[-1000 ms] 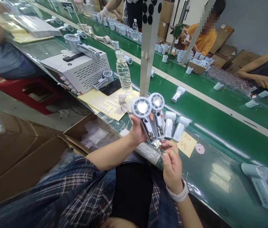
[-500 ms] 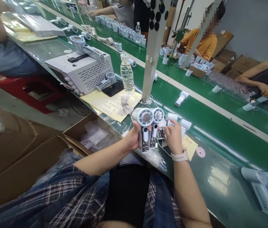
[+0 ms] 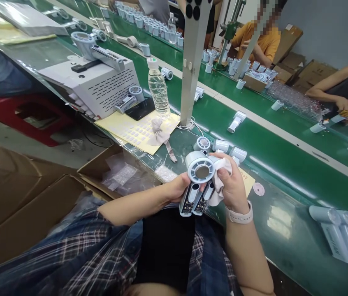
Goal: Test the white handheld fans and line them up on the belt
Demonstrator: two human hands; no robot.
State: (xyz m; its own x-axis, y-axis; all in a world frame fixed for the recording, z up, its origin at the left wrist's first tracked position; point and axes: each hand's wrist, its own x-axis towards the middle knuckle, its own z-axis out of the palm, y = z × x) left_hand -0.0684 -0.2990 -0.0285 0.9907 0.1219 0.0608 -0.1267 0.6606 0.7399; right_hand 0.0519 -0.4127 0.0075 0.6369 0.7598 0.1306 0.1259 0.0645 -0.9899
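In my left hand are two light-blue handheld fans, held side by side with their handles downward. Narrow circuit boards show along the open fronts of both handles. One round fan head faces up toward me; the other is mostly hidden behind my right hand and a cloth. My right hand, with a pale watch strap at its wrist, grips a whitish cloth and presses it against the fan heads. Just beyond my hands, another fan and two light-blue fan bodies lie on the bench.
A water bottle stands on yellow sticker sheets, beside a phone and a white vented box. A metal post rises by the green conveyor. More fans lie at right; co-workers sit across the line.
My right hand has come from the bench to the fans, now with the cloth in it. The held fans have moved lower and closer to me.
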